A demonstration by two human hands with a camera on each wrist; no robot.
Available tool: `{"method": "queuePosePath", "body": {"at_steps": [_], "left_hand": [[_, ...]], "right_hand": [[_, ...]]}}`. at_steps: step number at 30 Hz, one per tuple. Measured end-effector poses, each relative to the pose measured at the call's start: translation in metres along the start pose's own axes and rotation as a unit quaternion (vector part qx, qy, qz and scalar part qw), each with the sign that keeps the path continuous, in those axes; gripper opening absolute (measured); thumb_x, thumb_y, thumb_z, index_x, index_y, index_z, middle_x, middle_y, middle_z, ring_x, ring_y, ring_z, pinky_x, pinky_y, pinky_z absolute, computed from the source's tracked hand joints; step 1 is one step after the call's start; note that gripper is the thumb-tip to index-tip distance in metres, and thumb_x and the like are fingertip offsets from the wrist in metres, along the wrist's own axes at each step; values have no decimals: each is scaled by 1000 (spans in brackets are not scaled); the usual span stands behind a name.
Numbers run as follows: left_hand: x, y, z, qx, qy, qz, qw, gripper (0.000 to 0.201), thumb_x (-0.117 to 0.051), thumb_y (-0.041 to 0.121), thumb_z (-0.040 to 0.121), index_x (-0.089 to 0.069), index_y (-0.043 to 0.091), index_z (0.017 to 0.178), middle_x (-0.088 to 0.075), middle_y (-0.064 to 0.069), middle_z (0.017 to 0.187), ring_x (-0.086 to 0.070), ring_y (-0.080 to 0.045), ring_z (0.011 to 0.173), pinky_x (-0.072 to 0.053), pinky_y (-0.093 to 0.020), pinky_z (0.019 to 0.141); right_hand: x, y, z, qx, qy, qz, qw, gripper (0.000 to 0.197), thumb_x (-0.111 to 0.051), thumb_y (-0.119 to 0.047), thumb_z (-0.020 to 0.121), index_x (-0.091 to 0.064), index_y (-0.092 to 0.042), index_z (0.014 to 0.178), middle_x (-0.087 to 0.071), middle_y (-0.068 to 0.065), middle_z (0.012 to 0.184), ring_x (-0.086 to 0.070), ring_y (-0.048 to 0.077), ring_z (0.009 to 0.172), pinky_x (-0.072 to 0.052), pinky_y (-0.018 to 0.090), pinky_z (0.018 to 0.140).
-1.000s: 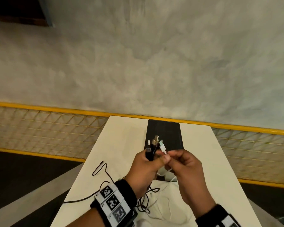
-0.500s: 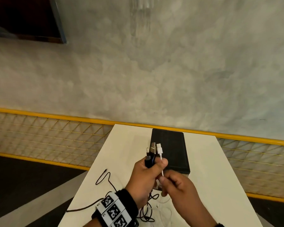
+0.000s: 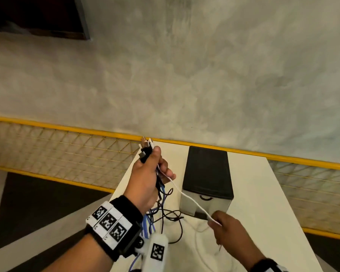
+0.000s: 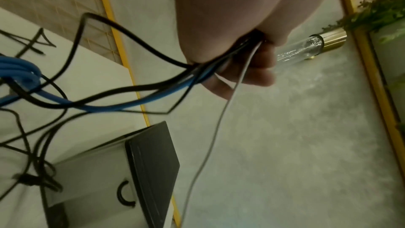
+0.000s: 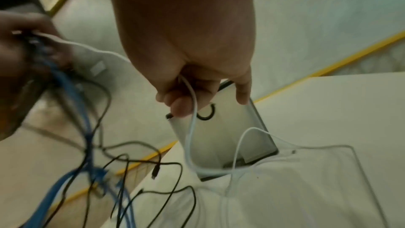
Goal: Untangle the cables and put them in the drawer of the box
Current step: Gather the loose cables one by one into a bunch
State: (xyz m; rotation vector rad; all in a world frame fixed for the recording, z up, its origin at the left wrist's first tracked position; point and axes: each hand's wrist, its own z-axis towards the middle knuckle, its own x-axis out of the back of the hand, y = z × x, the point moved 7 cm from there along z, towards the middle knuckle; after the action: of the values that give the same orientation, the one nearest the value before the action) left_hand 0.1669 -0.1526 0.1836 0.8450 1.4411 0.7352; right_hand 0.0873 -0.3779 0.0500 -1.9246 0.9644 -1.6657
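Note:
My left hand (image 3: 148,173) is raised above the table's left edge and grips a bundle of cable ends (image 3: 145,147), with plugs sticking up from the fist. Black and blue cables (image 4: 105,105) hang from it in a tangle (image 3: 165,214) down to the table. A white cable (image 3: 192,201) runs taut from the left fist down to my right hand (image 3: 222,226), which pinches it in front of the box (image 3: 206,169). The box has a black top and a pale drawer front with a black ring handle (image 3: 204,197); the drawer is closed.
The white table (image 3: 263,193) ends at a yellow-framed mesh railing (image 3: 67,154) before a grey wall. White cable loops (image 5: 285,159) lie on the table near me. A white tagged object (image 3: 155,252) sits by my left wrist.
My left hand has lifted the bundle up and to the left. My right hand has slid down along the white cable toward me, drawing it out taut.

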Motion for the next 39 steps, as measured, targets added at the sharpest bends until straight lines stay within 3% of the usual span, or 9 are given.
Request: {"method": "queuePosePath", "body": {"at_steps": [6,13,15,18,21,24,31,35,39], "left_hand": [[25,-3,-2,-21,10,36,999,33,-57,30,97,-44,22,68,-33,4,52,-24,-7,38,-20,-20,38],[92,69,10,-176,210,130,953,18,-66,31,90,-56,26,76,-51,4,62,-38,-6,41,-28,-20,40],[76,66,6,-185,173,229,940,17,-69,32,88,-58,25,77,-55,3,65,-41,-6,43,-32,-23,43],[10,9,-21,-153,-20,365,918,19,-77,23,83,-62,26,72,-63,12,63,-52,3,50,-43,-15,53],[-33,-58,-56,-142,-166,437,873,20,-80,29,75,-63,38,69,-62,18,67,-56,4,62,-40,-11,61],[-31,-83,-64,-132,-175,430,876,19,-79,37,69,-64,47,74,-60,18,76,-61,0,73,-43,-12,68],[-18,-88,-63,-107,-210,370,899,32,-81,37,68,-72,29,98,-60,9,101,-65,-12,93,-50,-17,81],[-14,-89,-54,-118,-202,388,891,10,-72,33,76,-65,38,81,-60,8,86,-60,-2,81,-44,-13,74],[1,-69,-39,-122,-122,364,915,10,-67,31,88,-65,22,89,-64,6,78,-57,-5,69,-45,-17,66]], "right_hand": [[16,24,6,-53,40,139,988,16,-63,-16,91,-62,-9,76,-63,6,59,-69,20,57,-43,26,54],[27,45,4,-58,43,3,997,16,-70,-27,86,-63,-20,73,-66,1,65,-65,8,50,-43,22,53],[26,41,4,-35,52,-2,998,19,-70,-26,87,-60,-22,71,-62,-3,64,-60,7,49,-44,24,54],[21,11,7,70,81,-8,994,20,-63,-34,89,-61,-23,72,-63,-5,67,-59,8,62,-46,33,61],[11,-31,5,143,72,-26,987,21,-53,-40,84,-63,-23,78,-68,-4,73,-64,13,70,-52,42,63],[6,-65,2,181,37,-26,982,16,-52,-35,82,-65,-28,77,-67,-10,73,-65,5,72,-55,37,65],[0,-76,-2,200,26,-96,975,21,-47,-32,83,-67,-25,88,-66,-5,79,-63,12,73,-54,40,67],[-12,-81,1,178,-28,-112,977,19,-47,-29,89,-66,-29,90,-64,-9,78,-60,10,71,-55,39,68],[-16,-76,-5,120,-54,-44,990,14,-63,-30,89,-67,-17,87,-67,4,80,-59,15,66,-47,32,63]]}}
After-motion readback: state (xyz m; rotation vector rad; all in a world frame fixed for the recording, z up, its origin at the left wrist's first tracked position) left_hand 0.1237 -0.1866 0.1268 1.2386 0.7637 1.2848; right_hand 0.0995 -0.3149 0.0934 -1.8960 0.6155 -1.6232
